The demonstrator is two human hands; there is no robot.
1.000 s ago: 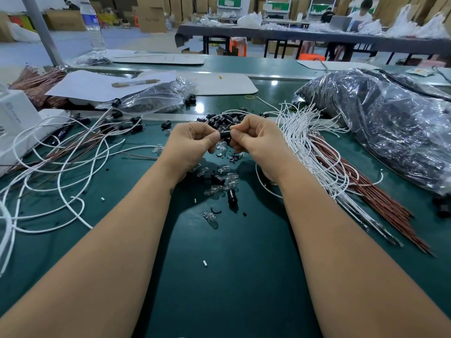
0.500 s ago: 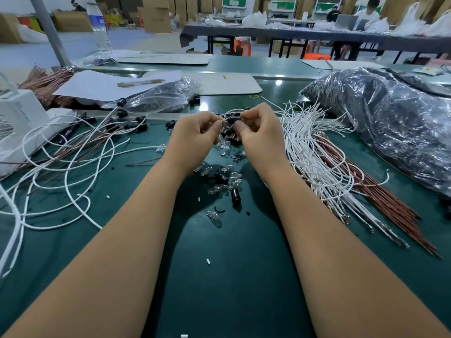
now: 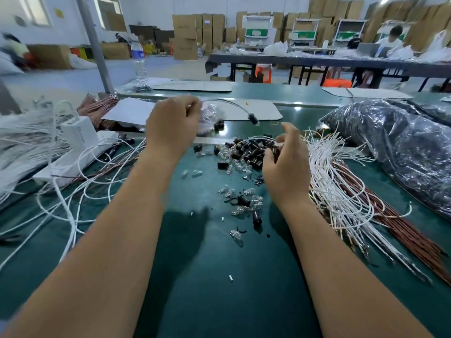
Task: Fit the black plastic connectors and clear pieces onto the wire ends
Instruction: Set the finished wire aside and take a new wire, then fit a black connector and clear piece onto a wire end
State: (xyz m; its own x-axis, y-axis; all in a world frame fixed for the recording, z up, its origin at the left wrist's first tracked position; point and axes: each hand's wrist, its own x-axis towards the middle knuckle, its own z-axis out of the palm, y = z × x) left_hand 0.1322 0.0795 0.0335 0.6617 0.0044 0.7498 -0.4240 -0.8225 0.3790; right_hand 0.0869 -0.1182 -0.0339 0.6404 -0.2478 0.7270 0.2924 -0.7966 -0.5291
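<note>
Room: warehouse floor, stacked cardboard boxes point(image 3: 188, 35) along the far wall, a long dark worktable point(image 3: 317, 61) with a seated person behind it; a grey post point(image 3: 96, 47) and a water bottle point(image 3: 139, 58) at the near bench's back edge.

Tabletop point(image 3: 219, 276): dark green mat, bare in the foreground, stock crowded toward the back, probably to keep a working patch before the hands.

Black plastic bag point(image 3: 395, 147): large, far right, likely bulk stock, off the working patch.

Loose white wires point(image 3: 56, 191): sprawled left; seemingly the pile for finished pieces.

Bundled white and copper-coloured wires point(image 3: 341, 198): fanned right, ends toward the centre, within reach of the right hand.

White unit point(image 3: 78, 137): left of centre, purpose unclear.

Left hand point(image 3: 173, 125): raised, fingers curled, gripping a white wire point(image 3: 227, 103) that arcs rightward with a black connector point(image 3: 252, 118) hanging at its end in the air; apparently a fitted piece being carried off.

Right hand point(image 3: 285, 164): low over the parts heap, fingers loosely curled; whether it has anything pinched I cannot tell.

Black connectors point(image 3: 246, 150): heaped centre, between the hands.

Clear pieces point(image 3: 234, 164): mixed into and scattered below that heap.
</note>
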